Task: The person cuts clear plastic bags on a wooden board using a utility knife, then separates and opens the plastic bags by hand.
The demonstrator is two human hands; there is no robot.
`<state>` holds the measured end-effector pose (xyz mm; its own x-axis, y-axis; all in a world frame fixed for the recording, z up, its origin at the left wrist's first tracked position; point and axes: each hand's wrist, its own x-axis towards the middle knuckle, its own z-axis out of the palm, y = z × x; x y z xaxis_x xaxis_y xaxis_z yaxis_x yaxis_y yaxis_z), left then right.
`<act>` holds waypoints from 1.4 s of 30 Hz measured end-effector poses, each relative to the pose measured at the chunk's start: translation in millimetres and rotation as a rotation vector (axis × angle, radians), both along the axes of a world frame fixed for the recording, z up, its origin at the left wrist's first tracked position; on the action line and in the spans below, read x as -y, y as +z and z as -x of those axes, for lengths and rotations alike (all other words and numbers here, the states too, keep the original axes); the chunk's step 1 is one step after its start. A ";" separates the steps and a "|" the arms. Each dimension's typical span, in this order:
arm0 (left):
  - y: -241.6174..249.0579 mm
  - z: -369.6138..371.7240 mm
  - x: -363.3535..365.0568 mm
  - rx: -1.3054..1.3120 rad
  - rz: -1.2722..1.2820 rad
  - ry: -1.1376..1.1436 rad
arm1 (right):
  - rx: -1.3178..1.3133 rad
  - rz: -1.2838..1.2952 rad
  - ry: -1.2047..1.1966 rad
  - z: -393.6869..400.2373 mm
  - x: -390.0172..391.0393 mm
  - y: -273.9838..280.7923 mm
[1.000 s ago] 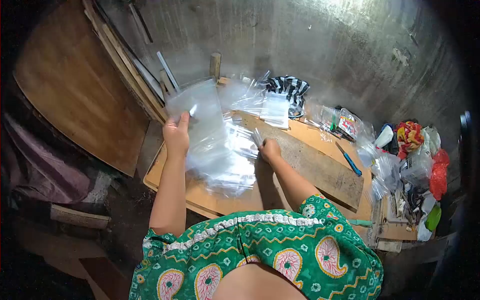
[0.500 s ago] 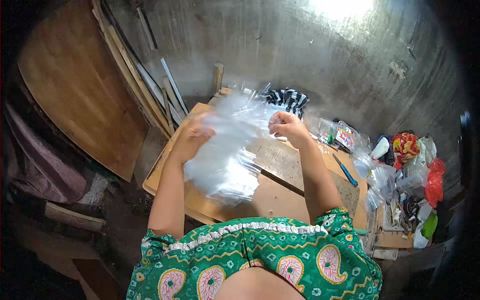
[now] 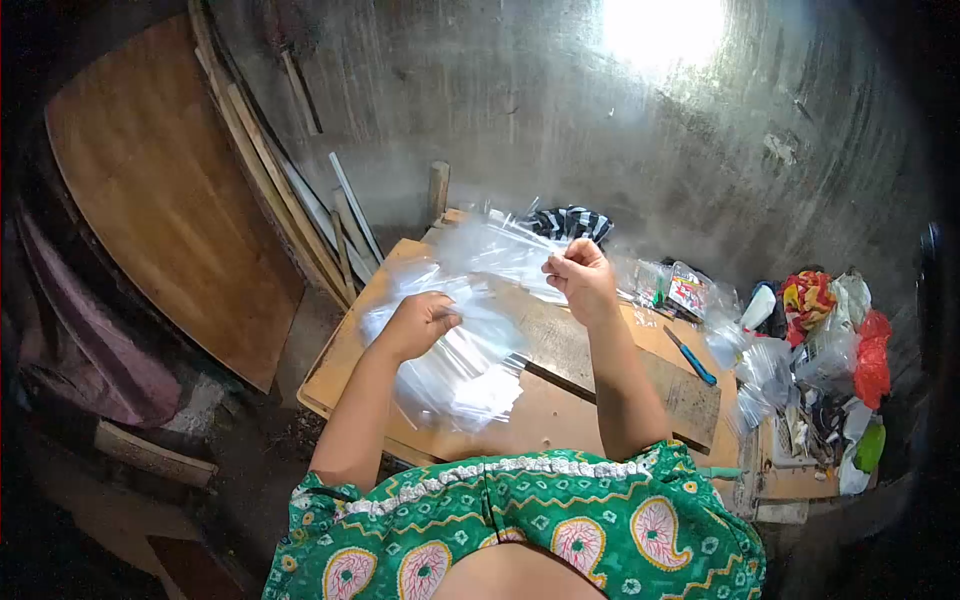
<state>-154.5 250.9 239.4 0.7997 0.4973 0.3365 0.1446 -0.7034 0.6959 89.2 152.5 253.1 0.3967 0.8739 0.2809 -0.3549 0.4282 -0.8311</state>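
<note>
A loose stack of clear plastic bags (image 3: 470, 375) lies on the wooden table's left part, its edges fanned out and glossy. Over it is my left hand (image 3: 420, 325), its thumb and fingers closed on a clear plastic bag, partly hidden by the hand. Higher and to the right, my right hand (image 3: 583, 277) is raised with fingertips pinched on a thin clear plastic bag. More clear plastic (image 3: 490, 243), blurred by motion, spreads to the left of that hand. A worn wooden board (image 3: 560, 345) lies on the table between my arms.
A blue-handled knife (image 3: 692, 358) rests on the table's right side. Black-and-white striped cloth (image 3: 572, 222) sits at the back. Plastic packets (image 3: 765, 375) and a red bag (image 3: 872, 360) crowd the right end. Wooden planks and a curved panel (image 3: 175, 200) lean at left.
My left hand has moved right and down, over the stack. My right hand has shifted slightly up the table. The blurred plastic between them now spreads mostly toward the back.
</note>
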 end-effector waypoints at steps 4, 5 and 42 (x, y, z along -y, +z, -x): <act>-4.4 -1.5 4.9 -0.064 0.086 0.037 | -0.136 -0.082 0.054 -2.3 -0.5 -14.1; -6.6 -1.8 7.7 -0.039 0.155 0.070 | -0.121 -0.073 0.040 -3.0 -0.9 -14.4; 5.5 -49.4 18.0 0.969 0.888 0.098 | 0.657 -0.220 -0.755 53.0 -67.3 6.4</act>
